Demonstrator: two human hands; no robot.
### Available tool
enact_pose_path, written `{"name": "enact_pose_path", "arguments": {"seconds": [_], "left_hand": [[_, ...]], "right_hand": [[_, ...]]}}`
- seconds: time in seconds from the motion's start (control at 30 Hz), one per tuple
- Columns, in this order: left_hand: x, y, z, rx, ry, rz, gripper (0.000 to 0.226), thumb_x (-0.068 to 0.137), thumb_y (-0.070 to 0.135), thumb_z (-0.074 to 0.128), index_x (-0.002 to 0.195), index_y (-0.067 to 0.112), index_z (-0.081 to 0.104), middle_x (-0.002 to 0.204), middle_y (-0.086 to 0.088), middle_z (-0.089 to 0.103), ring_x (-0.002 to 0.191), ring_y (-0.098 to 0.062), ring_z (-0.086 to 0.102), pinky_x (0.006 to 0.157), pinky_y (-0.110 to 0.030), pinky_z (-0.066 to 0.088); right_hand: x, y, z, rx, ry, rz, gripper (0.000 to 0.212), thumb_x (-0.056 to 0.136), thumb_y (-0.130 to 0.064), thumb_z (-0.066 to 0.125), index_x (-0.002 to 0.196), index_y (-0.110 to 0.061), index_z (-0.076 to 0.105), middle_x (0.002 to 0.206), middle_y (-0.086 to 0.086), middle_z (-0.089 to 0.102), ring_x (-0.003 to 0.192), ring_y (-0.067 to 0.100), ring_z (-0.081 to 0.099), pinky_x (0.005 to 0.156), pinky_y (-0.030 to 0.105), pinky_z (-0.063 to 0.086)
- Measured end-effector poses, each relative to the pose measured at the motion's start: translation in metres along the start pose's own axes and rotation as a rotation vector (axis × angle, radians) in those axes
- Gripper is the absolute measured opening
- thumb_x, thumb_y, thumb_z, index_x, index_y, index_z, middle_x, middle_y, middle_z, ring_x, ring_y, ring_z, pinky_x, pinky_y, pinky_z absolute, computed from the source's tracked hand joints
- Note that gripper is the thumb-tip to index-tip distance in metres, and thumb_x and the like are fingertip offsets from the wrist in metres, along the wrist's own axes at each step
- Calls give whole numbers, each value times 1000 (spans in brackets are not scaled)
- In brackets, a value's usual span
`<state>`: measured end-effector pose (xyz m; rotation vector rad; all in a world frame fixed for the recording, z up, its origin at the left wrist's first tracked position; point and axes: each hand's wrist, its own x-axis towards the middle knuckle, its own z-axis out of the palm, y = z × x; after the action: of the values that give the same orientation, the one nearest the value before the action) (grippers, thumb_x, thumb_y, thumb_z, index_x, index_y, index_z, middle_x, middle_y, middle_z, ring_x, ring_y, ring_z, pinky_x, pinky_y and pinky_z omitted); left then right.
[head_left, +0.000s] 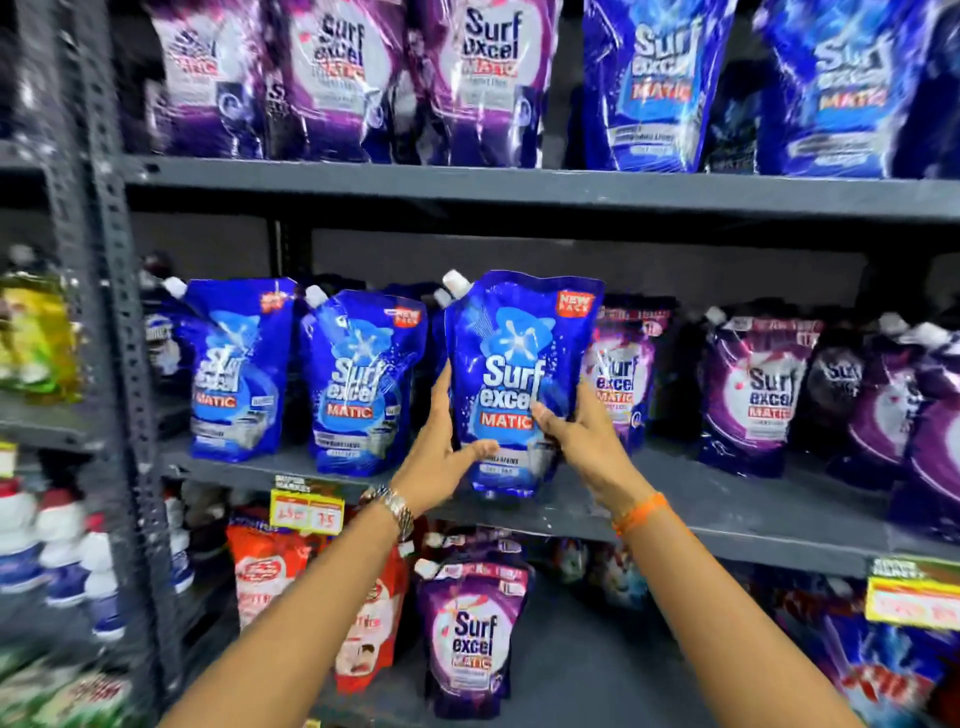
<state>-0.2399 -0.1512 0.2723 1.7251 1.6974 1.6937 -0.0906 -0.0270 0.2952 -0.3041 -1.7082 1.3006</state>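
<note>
The rack (111, 364) fills the wall ahead. Its middle shelf (727, 512) carries blue pouches (358, 379) toward 9 o'clock and purple pouches (753, 400) toward 3 o'clock. Between the two rows, at the shelf's front edge, stands the pouch (519, 364) being handled. It is blue and upright, its long axis running 12 to 6, label facing out, with its white cap (456, 280) at the 11 o'clock corner. Whether its base rests on the shelf or hangs just above it I cannot tell.

The left grip (441, 457) clasps the pouch's lower edge at 8 o'clock, thumb across the front and fingers up the side. The right grip (587, 441) clasps it at 4 o'clock, thumb on the label and fingers wrapped behind. Both are closed on the pouch, level with each other, and neither is the nearer.

A watch (397, 506) sits on the left wrist and an orange band (639, 512) on the right. A yellow tag (306, 512) hangs off the shelf edge at 7 o'clock from the pouch.

As I judge it, the next move turns on that upright axis: the gap lies straight back at 12 o'clock, so the two grips would need to push evenly to keep the pouch from leaning toward either row.
</note>
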Motion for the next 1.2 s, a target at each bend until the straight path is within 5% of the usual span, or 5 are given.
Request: {"name": "enact_pose_path", "arguments": {"seconds": [0.3, 0.67, 0.8, 0.97, 1.2], "left_hand": [[29, -39, -15, -50, -15, -177, 107, 84, -5, 69, 151, 37, -3, 151, 5, 38, 133, -16, 51, 109, -51, 47], [18, -43, -15, -70, 38, -211, 108, 81, 5, 76, 151, 39, 1, 147, -7, 44, 132, -19, 52, 110, -50, 45], [-31, -31, -13, -171, 282, -195, 82, 79, 1, 77, 143, 28, 32, 131, -6, 59, 120, -15, 61, 103, -30, 50], [-109, -73, 4, -205, 404, -221, 39, 77, -13, 73, 97, 18, 62, 91, -6, 72, 81, -4, 71, 77, -15, 56], [-170, -197, 47, -109, 238, -658, 60, 72, -10, 79, 119, 18, 51, 120, -10, 62, 116, -30, 58, 92, -28, 50]], "right_hand": [[26, 30, 17, -34, -28, 143, 33, 93, -7, 66, 123, -17, 57, 123, 8, 71, 98, 14, 73, 84, 35, 62], [9, 25, 15, -55, -15, 231, 43, 94, -18, 66, 132, -15, 46, 132, 12, 65, 105, 18, 70, 79, 30, 62], [-36, 23, 2, -298, 133, 86, 57, 91, -23, 70, 141, -22, 41, 135, 0, 55, 121, 16, 56, 93, 32, 49], [-132, 61, 6, -242, 393, -111, 23, 93, -13, 67, 114, -21, 59, 116, -4, 68, 106, 8, 64, 81, 23, 54], [-175, 187, 7, -205, 237, 386, 42, 89, -15, 72, 123, -25, 49, 125, 5, 62, 109, 21, 63, 89, 33, 55]]}}
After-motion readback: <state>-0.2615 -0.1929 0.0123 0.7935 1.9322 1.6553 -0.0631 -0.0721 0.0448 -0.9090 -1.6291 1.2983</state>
